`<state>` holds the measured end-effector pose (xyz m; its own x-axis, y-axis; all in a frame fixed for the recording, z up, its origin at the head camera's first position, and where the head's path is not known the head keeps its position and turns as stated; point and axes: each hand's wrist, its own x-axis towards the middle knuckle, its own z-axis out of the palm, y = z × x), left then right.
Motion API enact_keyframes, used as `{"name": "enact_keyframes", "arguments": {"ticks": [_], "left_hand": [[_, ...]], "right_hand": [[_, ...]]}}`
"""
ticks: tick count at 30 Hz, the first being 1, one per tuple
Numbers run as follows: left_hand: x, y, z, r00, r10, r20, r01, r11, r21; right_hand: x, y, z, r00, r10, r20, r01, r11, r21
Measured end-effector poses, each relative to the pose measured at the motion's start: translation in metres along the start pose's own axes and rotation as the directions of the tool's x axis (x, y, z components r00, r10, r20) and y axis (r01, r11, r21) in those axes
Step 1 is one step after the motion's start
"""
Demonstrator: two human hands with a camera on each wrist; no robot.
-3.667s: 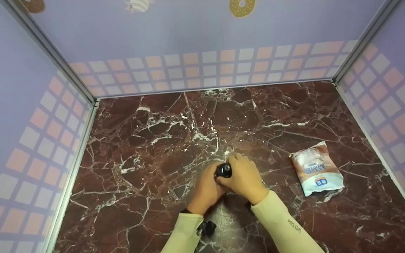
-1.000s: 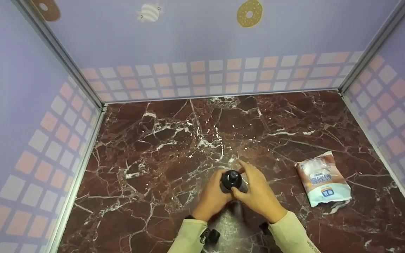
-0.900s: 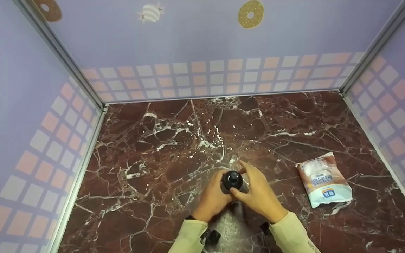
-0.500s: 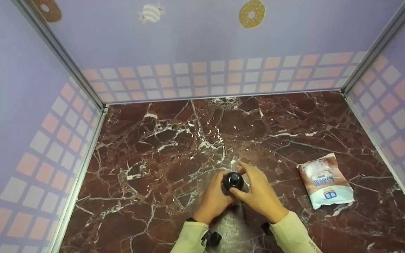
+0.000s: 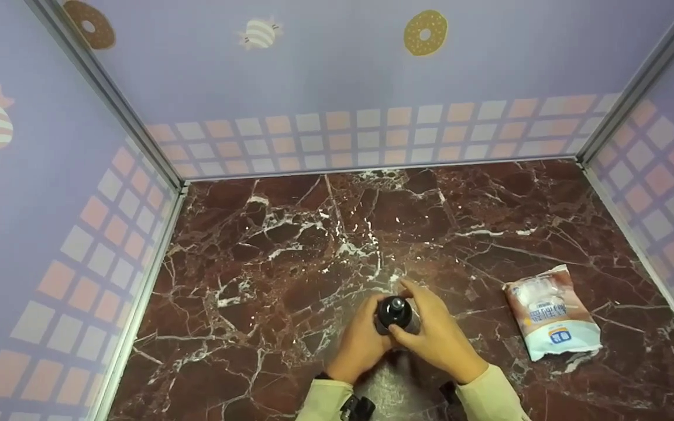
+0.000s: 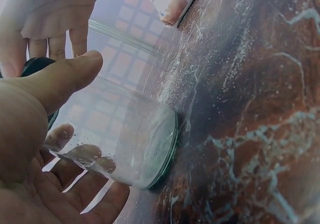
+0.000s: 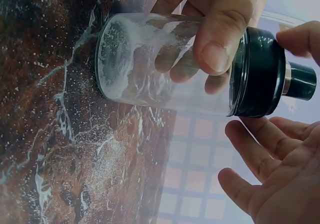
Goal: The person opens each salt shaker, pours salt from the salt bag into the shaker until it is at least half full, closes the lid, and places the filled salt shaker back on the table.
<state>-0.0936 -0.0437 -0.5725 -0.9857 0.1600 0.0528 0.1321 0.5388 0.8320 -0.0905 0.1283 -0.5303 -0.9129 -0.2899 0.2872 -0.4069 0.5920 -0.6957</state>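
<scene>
A clear glass jar (image 7: 145, 79) with a black knobbed lid (image 5: 394, 311) stands upright between my hands, its base at the tabletop. A little white powder or fine grains lie inside near the bottom. My left hand (image 5: 363, 345) grips the glass body, thumb on the near side and fingers curled behind it. My right hand (image 5: 445, 336) is at the lid, thumb on its edge and fingertips on the opposite side. Its other fingers spread away from the jar.
An opened brown and white packet (image 5: 553, 316) lies to the right. White grains are scattered over the dark red marbled tabletop (image 5: 226, 351) beyond my hands. Purple panels (image 5: 337, 70) with metal corner rails close in the back and both sides.
Several seconds ago my right hand covered more of the lid; it now sits lower and wider round it. Over the last second the hands hold nearly still while the head view tilts slightly up.
</scene>
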Motion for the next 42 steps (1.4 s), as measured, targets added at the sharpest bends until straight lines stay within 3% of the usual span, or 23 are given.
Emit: {"name": "enact_keyframes", "arguments": {"ticks": [7, 14, 22, 28, 36, 42], "left_hand": [[-0.004, 0.001, 0.002, 0.999, -0.048, 0.005, 0.048, 0.998, -0.026], [-0.006, 0.001, 0.006, 1.0, -0.015, -0.013, 0.014, 0.999, -0.03], [-0.013, -0.002, 0.006, 0.999, -0.036, -0.013, 0.036, 0.998, -0.048], [-0.017, -0.003, 0.008, 1.0, -0.017, -0.013, 0.016, 0.996, -0.093], [-0.009, -0.002, 0.008, 1.0, -0.015, -0.01, 0.014, 0.993, -0.115], [0.001, -0.001, 0.004, 1.0, -0.018, -0.001, 0.018, 0.995, -0.097]], "right_hand": [[-0.004, 0.0, -0.001, 1.0, 0.012, 0.016, -0.012, 1.0, -0.002], [-0.007, 0.001, -0.002, 1.0, 0.001, 0.008, -0.001, 1.0, 0.011], [-0.01, 0.005, 0.002, 0.996, -0.085, -0.009, 0.085, 0.996, 0.024], [-0.011, 0.004, 0.002, 0.998, -0.042, -0.039, 0.041, 0.999, -0.011], [-0.007, 0.009, -0.001, 0.994, -0.076, -0.077, 0.074, 0.997, -0.034], [-0.002, 0.008, -0.002, 0.996, -0.064, -0.06, 0.064, 0.998, 0.0]]}}
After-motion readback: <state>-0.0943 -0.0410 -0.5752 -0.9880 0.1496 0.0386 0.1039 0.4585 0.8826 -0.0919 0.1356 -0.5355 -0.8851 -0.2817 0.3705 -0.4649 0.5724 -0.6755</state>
